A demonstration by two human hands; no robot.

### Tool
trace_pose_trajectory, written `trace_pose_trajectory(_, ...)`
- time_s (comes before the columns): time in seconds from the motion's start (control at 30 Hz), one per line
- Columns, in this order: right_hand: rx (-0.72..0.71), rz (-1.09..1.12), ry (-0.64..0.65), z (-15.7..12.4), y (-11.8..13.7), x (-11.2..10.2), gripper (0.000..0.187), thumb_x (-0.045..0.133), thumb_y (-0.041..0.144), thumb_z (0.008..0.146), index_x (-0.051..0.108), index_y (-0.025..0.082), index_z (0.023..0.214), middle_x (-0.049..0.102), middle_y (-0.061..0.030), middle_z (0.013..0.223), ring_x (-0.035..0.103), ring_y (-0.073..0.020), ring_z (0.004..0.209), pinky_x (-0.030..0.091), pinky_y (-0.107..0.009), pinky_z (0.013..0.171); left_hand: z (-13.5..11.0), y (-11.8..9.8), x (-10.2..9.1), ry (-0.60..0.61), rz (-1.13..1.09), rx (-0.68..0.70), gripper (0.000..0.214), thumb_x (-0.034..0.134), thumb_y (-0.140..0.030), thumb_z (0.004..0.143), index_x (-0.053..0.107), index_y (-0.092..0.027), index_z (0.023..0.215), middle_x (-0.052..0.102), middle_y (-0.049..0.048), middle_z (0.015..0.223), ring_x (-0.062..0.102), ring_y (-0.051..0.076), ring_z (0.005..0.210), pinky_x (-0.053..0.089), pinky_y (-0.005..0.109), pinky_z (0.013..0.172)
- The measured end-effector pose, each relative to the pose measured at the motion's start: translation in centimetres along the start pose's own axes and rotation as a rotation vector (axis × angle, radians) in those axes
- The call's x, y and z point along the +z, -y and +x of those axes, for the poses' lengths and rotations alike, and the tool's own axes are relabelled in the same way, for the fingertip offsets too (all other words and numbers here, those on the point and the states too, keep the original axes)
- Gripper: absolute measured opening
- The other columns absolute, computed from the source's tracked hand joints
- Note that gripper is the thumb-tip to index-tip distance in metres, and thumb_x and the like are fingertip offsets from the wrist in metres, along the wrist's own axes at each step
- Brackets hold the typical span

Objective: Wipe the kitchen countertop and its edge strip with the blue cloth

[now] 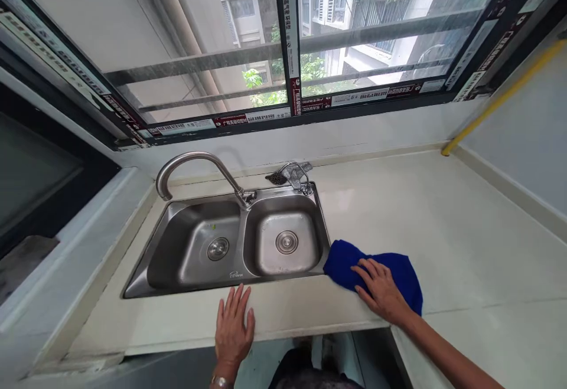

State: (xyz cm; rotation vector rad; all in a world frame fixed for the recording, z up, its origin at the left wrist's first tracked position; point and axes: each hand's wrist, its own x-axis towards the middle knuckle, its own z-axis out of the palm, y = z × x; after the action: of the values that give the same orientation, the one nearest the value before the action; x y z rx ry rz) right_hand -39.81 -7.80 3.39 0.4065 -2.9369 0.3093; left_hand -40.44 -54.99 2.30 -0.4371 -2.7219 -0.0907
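The right hand (380, 290) lies flat on a blue cloth (398, 271), palm down, fingers spread a little and stretched toward the sink. It presses on the cloth rather than gripping it; no fold of fabric is pinched between the fingers. The cloth is bunched on the pale tabletop (443, 218), with its left corner just beside the right rim of the double sink (177, 285), and most of it spreads out to the right, beyond the hand's knuckles. The forearm runs off toward the lower right corner of the view.

The left hand (233, 324) is open too, palm down, fingers straight and close together, pointing toward the sink. It rests on the narrow front strip of tabletop just before the sink's near rim, holding nothing. A metal band shows at the wrist, at the bottom edge of the view. The two hands are well apart, the left one in front of the divide between the basins, the right one past the sink's right corner.

The sink has two steel basins, each with a round drain, and a curved faucet (195, 167) arches from the back rim over the left basin. A small metal scrubber (295, 172) sits behind the right basin, near the wall. Above runs a wide window (283, 41) with horizontal bars.
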Motion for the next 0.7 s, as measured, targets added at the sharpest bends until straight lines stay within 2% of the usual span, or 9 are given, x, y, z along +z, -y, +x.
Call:
trace_pose_trajectory(0.1,-0.111,0.044,0.025,-0.8,2.7,-0.4,0.046,0.05,0.035,0.099,0.056,0.029,0.144,0.055,-0.0093,0.148,0.044,-0.0298,0.141,0.038,-0.05,0.114,-0.1,-0.1,0.1,0.0,-0.003,-0.004,0.057,0.05,-0.029,0.094,0.041,-0.024,0.15,0.05,0.0051,0.156,0.033,0.024,0.152,0.019,0.046,0.127)
trace_pose_trajectory(0.27,-0.318,-0.033,0.038,0.7,7.2,-0.6,0.061,0.047,0.033,0.101,0.03,0.031,0.159,0.037,-0.004,0.164,0.029,-0.0296,0.152,0.029,-0.053,0.12,-0.3,-0.1,0.1,-0.017,-0.011,-0.013,0.06,0.051,-0.029,0.094,0.038,-0.025,0.152,0.051,0.0055,0.156,0.035,0.025,0.151,0.026,0.049,0.125)
trace_pose_trajectory(0.43,-0.408,-0.099,0.017,2.4,12.2,1.6,0.069,0.049,0.034,0.098,0.023,0.03,0.162,0.03,-0.0042,0.167,0.03,-0.0319,0.151,0.029,-0.054,0.119,-0.6,-0.7,-0.6,-0.072,-0.01,-0.06,0.065,0.055,-0.032,0.092,0.036,-0.021,0.153,0.049,0.0116,0.156,0.044,0.027,0.146,0.041,0.051,0.117)
trace_pose_trajectory(0.53,-0.504,-0.084,0.026,3.9,15.6,3.1,0.072,0.051,0.035,0.096,0.022,0.032,0.162,0.028,-0.0027,0.167,0.033,-0.0327,0.15,0.031,-0.054,0.118,-1.3,-0.9,-1.0,-0.137,-0.127,-0.099,0.063,0.051,-0.027,0.092,0.035,-0.02,0.153,0.047,0.0132,0.157,0.041,0.027,0.148,0.047,0.05,0.115)
trace_pose_trajectory(0.63,-0.624,-0.032,0.086,6.1,19.2,4.3,0.077,0.055,0.036,0.093,0.021,0.033,0.162,0.027,-0.0019,0.168,0.035,-0.0334,0.149,0.034,-0.054,0.117,-3.5,0.7,-1.9,-0.179,-0.307,-0.142,0.058,0.042,-0.021,0.095,0.035,-0.021,0.153,0.049,0.0134,0.156,0.045,0.023,0.146,0.054,0.042,0.11)
trace_pose_trajectory(0.7,-0.681,0.013,0.147,7.7,21.8,4.8,0.079,0.056,0.037,0.092,0.019,0.034,0.162,0.026,-0.002,0.168,0.035,-0.0344,0.149,0.035,-0.055,0.116,-5.8,3.3,-3.5,-0.245,-0.344,-0.172,0.057,0.039,-0.021,0.096,0.036,-0.022,0.152,0.06,0.0129,0.145,0.057,0.02,0.134,0.059,0.035,0.101)
